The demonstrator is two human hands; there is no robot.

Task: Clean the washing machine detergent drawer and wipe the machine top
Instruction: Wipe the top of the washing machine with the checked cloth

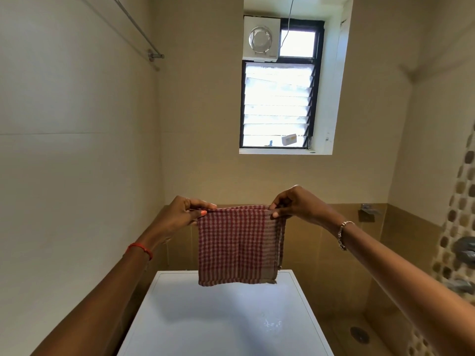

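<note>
A red and beige checked cloth [239,247] hangs folded in the air above the white washing machine top [218,319]. My left hand [183,214] pinches its upper left corner. My right hand [293,204] pinches the upper right corner. The cloth's lower edge hangs just over the far edge of the machine top. A wet patch [271,323] glistens on the top, right of centre. The detergent drawer is not in view.
The machine stands in a tiled bathroom corner. A louvred window [277,104] and an exhaust fan [261,39] are on the far wall. A towel rail [154,56] runs along the left wall. Taps [368,209] and a floor drain [358,332] are to the right.
</note>
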